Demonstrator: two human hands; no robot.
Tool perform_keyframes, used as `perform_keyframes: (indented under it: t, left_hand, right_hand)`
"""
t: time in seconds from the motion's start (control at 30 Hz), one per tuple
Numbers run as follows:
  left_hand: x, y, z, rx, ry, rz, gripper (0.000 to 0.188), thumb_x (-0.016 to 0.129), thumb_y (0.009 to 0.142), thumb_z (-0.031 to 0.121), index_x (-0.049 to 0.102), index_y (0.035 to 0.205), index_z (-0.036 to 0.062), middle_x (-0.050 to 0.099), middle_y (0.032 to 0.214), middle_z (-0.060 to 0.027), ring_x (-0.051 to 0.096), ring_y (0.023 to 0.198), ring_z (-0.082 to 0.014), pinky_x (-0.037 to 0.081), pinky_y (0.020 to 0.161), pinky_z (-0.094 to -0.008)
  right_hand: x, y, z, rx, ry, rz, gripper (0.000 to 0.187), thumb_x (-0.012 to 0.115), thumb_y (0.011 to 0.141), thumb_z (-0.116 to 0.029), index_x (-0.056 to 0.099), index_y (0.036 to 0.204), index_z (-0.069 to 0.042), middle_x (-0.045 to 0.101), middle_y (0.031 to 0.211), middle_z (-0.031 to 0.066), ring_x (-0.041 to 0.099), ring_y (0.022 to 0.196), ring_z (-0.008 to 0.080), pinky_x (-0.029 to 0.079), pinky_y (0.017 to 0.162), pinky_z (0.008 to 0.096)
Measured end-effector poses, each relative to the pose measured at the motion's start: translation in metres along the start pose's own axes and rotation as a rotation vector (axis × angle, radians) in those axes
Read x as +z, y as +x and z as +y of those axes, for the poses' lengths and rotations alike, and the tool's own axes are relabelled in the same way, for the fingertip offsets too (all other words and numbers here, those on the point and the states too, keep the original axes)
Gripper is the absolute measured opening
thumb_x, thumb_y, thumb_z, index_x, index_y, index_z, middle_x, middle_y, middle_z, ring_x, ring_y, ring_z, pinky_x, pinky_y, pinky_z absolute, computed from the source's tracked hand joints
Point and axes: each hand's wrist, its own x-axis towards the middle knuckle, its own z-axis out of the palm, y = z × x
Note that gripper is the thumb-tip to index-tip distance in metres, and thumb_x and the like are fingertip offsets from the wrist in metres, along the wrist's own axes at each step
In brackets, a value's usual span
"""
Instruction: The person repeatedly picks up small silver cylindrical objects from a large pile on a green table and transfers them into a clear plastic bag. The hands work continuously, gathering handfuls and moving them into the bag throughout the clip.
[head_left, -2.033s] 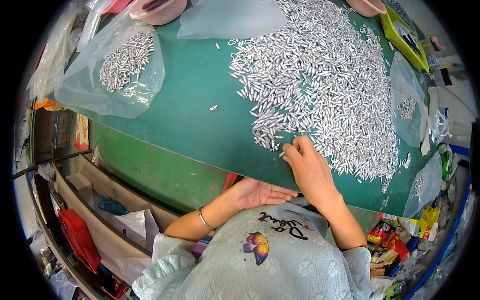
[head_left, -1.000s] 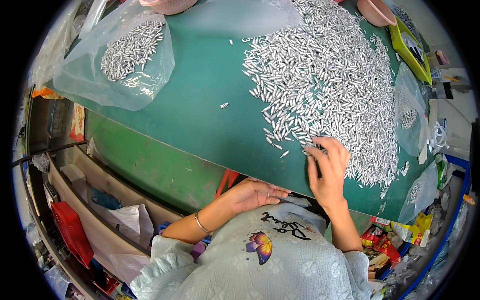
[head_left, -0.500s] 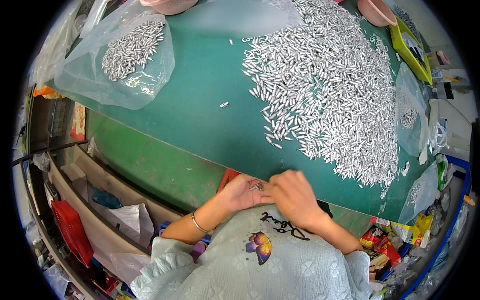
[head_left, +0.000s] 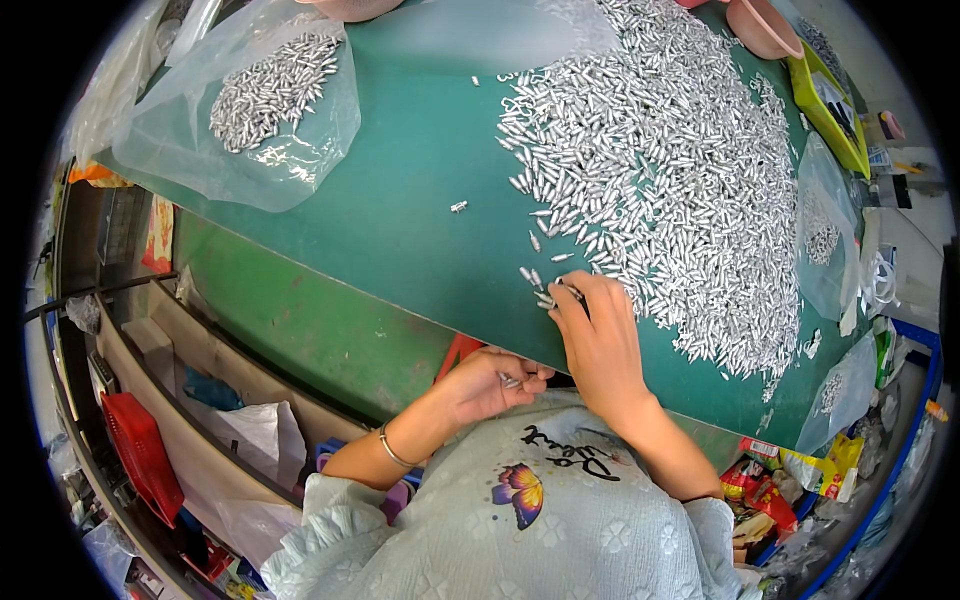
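A wide heap of small silver bullet-shaped metal pieces [head_left: 680, 190] covers the right part of the green table [head_left: 410, 150]. My right hand [head_left: 605, 345] is at the heap's near left edge, its fingers bent down and closed on a few of these pieces beside the thumb. Some loose pieces lie just past the fingertips. In front of my body, below the table edge, my left hand [head_left: 490, 385] is palm up with curled fingers. Small silver pieces [head_left: 510, 381] show in it, partly hidden by the fingers. One separate silver piece [head_left: 459, 207] lies left of the heap.
A clear plastic bag [head_left: 330, 150] with more silver pieces lies at the far left. Smaller bags [head_left: 828, 265] of pieces line the right edge, near a yellow-green tray [head_left: 830, 110]. Pink bowls [head_left: 763, 28] stand at the back. A red basket [head_left: 140, 455] is at lower left.
My right hand has left my left hand and moved forward to the heap's near edge. My left fingers have curled further. Several pieces near the right fingertips have shifted.
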Motion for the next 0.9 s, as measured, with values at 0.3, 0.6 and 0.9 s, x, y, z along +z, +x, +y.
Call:
perform_keyframes:
  t: [0.3, 0.6, 0.9]
  left_hand:
    - [0.033, 0.008, 0.010, -0.147, 0.198, 0.173, 0.054, 0.037, 0.099, 0.031, 0.045, 0.131, -0.0116, 0.050, 0.129, -0.0348, 0.051, 0.120, -0.0468, 0.047, 0.100, -0.0477]
    - [0.016, 0.009, 0.011, -0.119, -0.036, -0.052, 0.062, 0.032, 0.100, 0.045, 0.045, 0.135, -0.0055, 0.051, 0.130, -0.0325, 0.051, 0.121, -0.0451, 0.044, 0.102, -0.0532]
    - [0.004, 0.011, 0.009, -0.149, -0.180, -0.127, 0.059, 0.031, 0.102, 0.042, 0.046, 0.133, -0.0060, 0.053, 0.130, -0.0291, 0.052, 0.119, -0.0461, 0.038, 0.107, -0.0563]
  right_hand:
    - [-0.007, -0.029, 0.006, -0.130, 0.136, 0.017, 0.034, 0.061, 0.076, -0.008, 0.062, 0.108, 0.004, 0.056, 0.116, 0.0153, 0.054, 0.104, 0.0324, 0.045, 0.085, 0.0405]
    - [-0.006, -0.035, 0.005, -0.246, 0.234, 0.079, 0.032, 0.063, 0.072, -0.006, 0.063, 0.102, 0.006, 0.060, 0.104, 0.0152, 0.059, 0.092, 0.0309, 0.049, 0.075, 0.0380]
    - [-0.005, -0.030, -0.006, -0.095, 0.094, 0.137, 0.037, 0.074, 0.072, -0.014, 0.063, 0.105, 0.000, 0.059, 0.105, 0.0117, 0.057, 0.089, 0.0281, 0.045, 0.071, 0.0357]
